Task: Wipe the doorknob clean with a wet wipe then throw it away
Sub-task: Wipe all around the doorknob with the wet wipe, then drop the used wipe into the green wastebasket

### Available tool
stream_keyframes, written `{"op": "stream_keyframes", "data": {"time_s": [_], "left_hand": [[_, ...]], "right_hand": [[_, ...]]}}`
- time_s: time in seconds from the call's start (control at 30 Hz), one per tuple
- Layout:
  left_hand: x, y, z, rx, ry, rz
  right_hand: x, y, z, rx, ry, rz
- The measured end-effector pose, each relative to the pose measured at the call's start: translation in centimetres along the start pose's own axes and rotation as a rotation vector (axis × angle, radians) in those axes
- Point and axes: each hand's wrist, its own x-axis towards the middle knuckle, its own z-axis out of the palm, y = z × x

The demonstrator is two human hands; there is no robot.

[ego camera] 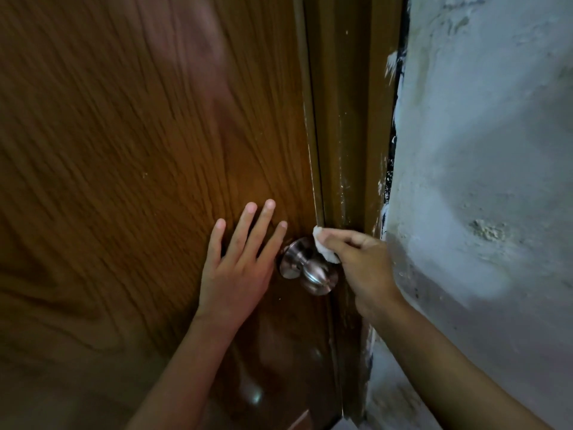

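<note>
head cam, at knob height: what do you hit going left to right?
Wooden door → left hand flat on the door → doorknob → right hand pinching the wet wipe → white wall.

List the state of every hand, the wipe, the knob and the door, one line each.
left hand: open, fingers spread flat on the door.
right hand: closed on the wet wipe.
wet wipe: bunched, white, against the knob's upper right.
doorknob: metal, shiny, uncovered.
door: shut against the frame.
</note>
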Motion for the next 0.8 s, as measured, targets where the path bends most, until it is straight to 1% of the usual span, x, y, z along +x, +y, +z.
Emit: {"op": "stream_keyframes", "data": {"time_s": [0.13,0.27,0.33,0.4,0.5,0.53,0.67,0.73,0.8], "left_hand": [[-0.4,0.4,-1.4,-0.164,-0.077,-0.067],[-0.1,0.8,-4.3,-0.360,-0.171,-0.197],[0.2,0.5,-6.0,-0.499,-0.237,-0.304],[0.3,0.4,-7.3,-0.651,-0.305,-0.458],[-0.5,0.0,-10.0,-0.831,-0.293,-0.586],[-0.9,0.0,-10.8,-0.907,-0.304,-0.611],[-2.9,1.3,-14.2,-1.282,-0.439,-0.647],[-3.5,2.5,-15.6,-1.453,-0.445,-0.669],[-4.3,4.0,-16.8,-1.510,-0.404,-0.632]], "right_hand": [[-1.3,-1.0,-1.4,0.007,0.078,-0.107],[-3.0,-2.4,-2.1,-0.019,0.110,-0.170],[-3.9,-3.0,-2.2,-0.045,0.078,-0.179],[-4.8,-3.0,-2.2,-0.080,0.048,-0.192],[-7.2,-2.9,-2.0,-0.113,0.027,-0.210],[-8.0,-2.7,-2.0,-0.111,0.022,-0.212],[-12.5,-1.8,-2.2,-0.140,-0.031,-0.187],[-14.7,-1.4,-2.8,-0.184,-0.087,-0.170],[-16.8,-0.7,-3.8,-0.245,-0.135,-0.156]]}}
